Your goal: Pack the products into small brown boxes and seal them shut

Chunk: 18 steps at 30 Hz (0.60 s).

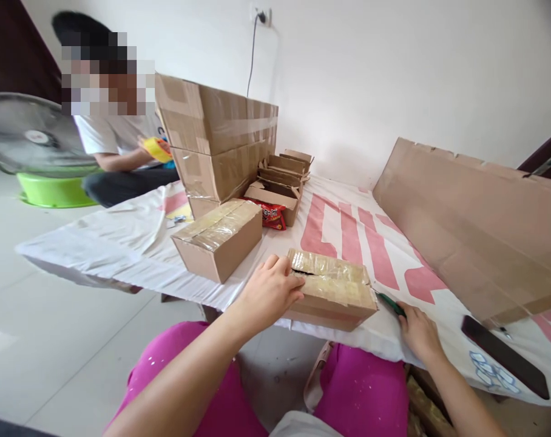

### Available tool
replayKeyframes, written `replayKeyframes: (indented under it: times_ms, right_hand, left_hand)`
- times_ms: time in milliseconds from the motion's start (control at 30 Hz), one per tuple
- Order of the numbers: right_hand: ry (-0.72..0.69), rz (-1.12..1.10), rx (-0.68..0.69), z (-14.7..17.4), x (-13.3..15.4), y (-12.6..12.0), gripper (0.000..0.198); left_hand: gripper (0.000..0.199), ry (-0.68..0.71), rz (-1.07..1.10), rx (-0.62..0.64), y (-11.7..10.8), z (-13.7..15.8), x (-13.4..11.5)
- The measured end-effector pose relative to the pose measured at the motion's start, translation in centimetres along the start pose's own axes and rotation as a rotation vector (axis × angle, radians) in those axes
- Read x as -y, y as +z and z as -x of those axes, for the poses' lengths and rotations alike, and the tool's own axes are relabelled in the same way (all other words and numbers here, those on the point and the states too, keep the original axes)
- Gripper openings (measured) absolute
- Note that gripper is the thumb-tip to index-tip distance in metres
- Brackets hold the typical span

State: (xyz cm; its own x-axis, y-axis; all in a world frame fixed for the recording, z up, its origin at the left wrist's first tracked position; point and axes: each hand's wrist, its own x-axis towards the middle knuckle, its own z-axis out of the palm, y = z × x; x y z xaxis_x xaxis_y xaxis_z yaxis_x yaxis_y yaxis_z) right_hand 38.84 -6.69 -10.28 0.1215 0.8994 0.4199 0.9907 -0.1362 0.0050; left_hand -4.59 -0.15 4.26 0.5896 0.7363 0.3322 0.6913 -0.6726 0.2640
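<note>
A small taped cardboard box (334, 297) lies near the front edge of the cloth-covered table, its top split by a dark gap at the left end of the seam. My left hand (275, 282) is closed on the box's left end, fingers at that gap. In my right hand (419, 331) is a green utility knife (391, 303), held low to the right of the box, its tip close to the box's right end. A second taped cardboard box (221, 233) sits to the left, apart from my hands.
Large stacked cartons (230, 127) stand at the back left, beside open boxes (284, 176) and a red snack packet (273, 215). A big cardboard sheet (476, 224) and a dark phone (505, 355) are on the right. Another person (121, 133) holds yellow tape near a fan (34, 136).
</note>
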Motion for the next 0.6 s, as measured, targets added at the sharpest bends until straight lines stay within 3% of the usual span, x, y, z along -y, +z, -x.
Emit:
replayKeyframes:
  times_ms: [100, 200, 333, 467, 600]
  right_hand:
    - [-0.024, -0.132, -0.059, -3.3, 1.2, -3.0, 0.037]
    - [-0.109, -0.268, -0.149, -6.8, 4.6, -7.7, 0.038]
    - [-0.473, -0.364, -0.068, -10.0, 11.4, -13.4, 0.038]
    - [-0.832, -0.268, 0.019, -12.0, 16.6, -15.4, 0.038]
    - [-1.016, -0.121, -0.059, -13.7, 18.4, -15.9, 0.036]
  left_hand:
    - [0.018, -0.009, -0.003, 0.031, -0.1, 0.1, 0.0]
    - [0.017, -0.021, 0.004, 0.075, -0.2, 0.0, 0.2]
    - [0.019, -0.051, 0.002, 0.114, -0.1, -0.3, 0.5]
    - [0.022, -0.06, -0.009, 0.121, -0.2, -0.4, 0.6]
    - [0.026, -0.083, -0.016, 0.168, -0.6, -0.3, 0.3]
